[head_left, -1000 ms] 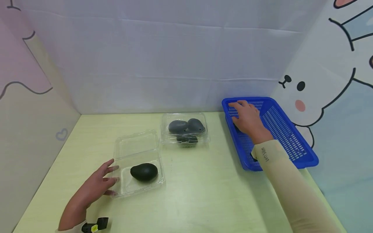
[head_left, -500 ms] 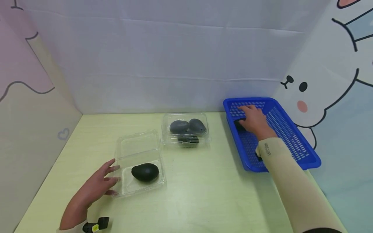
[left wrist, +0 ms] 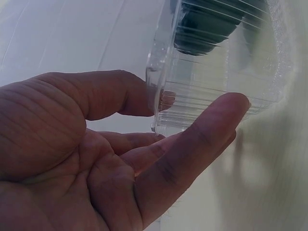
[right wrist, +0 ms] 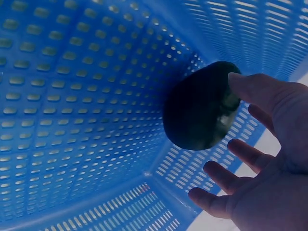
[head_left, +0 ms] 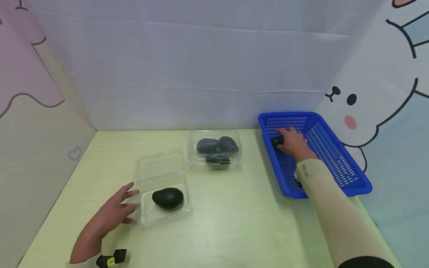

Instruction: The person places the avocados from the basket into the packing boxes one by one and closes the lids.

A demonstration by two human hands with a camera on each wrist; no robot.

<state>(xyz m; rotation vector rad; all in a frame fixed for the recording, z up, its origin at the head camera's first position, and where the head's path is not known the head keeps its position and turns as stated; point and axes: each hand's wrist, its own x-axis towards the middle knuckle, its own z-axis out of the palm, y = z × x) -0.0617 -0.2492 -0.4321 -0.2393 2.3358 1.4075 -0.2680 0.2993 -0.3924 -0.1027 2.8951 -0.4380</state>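
Observation:
My left hand point(head_left: 112, 211) rests at the left side of an open clear plastic clamshell box point(head_left: 160, 219), fingers spread. In the left wrist view, fingers point(left wrist: 192, 139) lie along the ribbed wall, and one fingertip shows through the plastic. A dark green avocado point(head_left: 168, 198) lies on its side in that box. Inside the blue basket point(head_left: 348, 186), my right hand point(head_left: 295, 144) is at another avocado point(head_left: 277, 141). The right wrist view shows the thumb against this avocado point(right wrist: 199, 108), with the other fingers spread near it.
Behind the open box stands a second clear clamshell box point(head_left: 214, 163), lid down, with several avocados point(head_left: 228, 144) inside. A small dark thing point(head_left: 298, 183) shows under the right sleeve in the basket. White cloth point(head_left: 201, 74) hangs along the table's back edge.
My right hand has come lower and nearer in the basket, reaching the avocado, which shows more now. The left hand has stayed at the open box. The view has shifted slightly.

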